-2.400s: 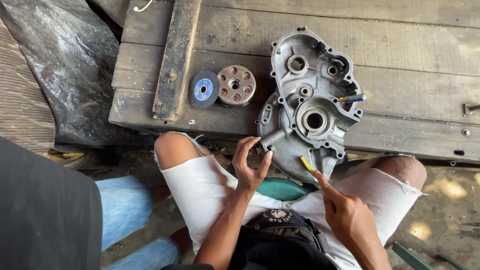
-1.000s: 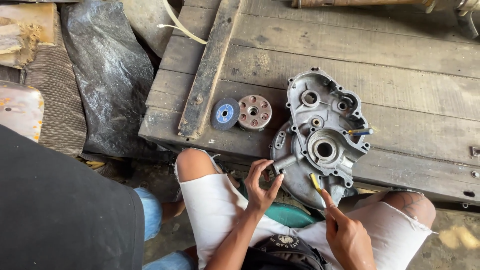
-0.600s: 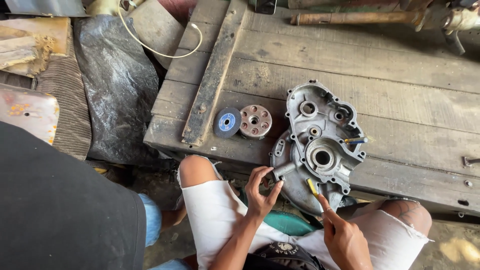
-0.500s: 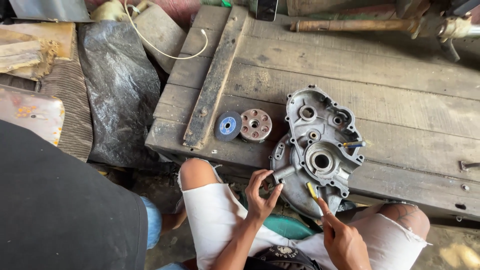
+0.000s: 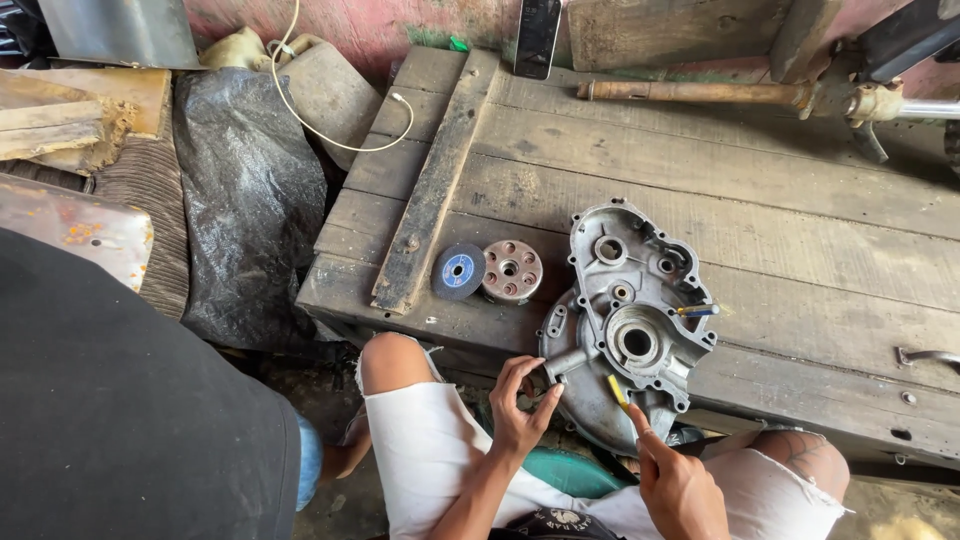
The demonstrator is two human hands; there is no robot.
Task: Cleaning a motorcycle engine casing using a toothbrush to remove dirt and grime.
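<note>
A grey cast-metal engine case (image 5: 630, 320) lies on the wooden platform (image 5: 780, 210), its lower edge hanging over the front above my lap. My left hand (image 5: 520, 412) pinches a lug at the case's lower left edge. My right hand (image 5: 678, 482) holds a small yellow-handled tool (image 5: 618, 392), its tip against the lower part of the case near the large round bore. A blue-handled tool (image 5: 697, 310) rests on the case's right side.
A blue-centred grinding disc (image 5: 458, 272) and a round holed metal part (image 5: 511, 271) sit left of the case, beside a loose plank (image 5: 435, 190). A phone (image 5: 537, 35), rusty pipe (image 5: 690, 92) and white cable (image 5: 330, 110) lie farther back. Another person in dark clothing (image 5: 120, 400) is at left.
The view has tilted up and back, showing more of the platform's far side. My left hand has closed in on the case's lower left lug; my right hand stays at the case with the tool.
</note>
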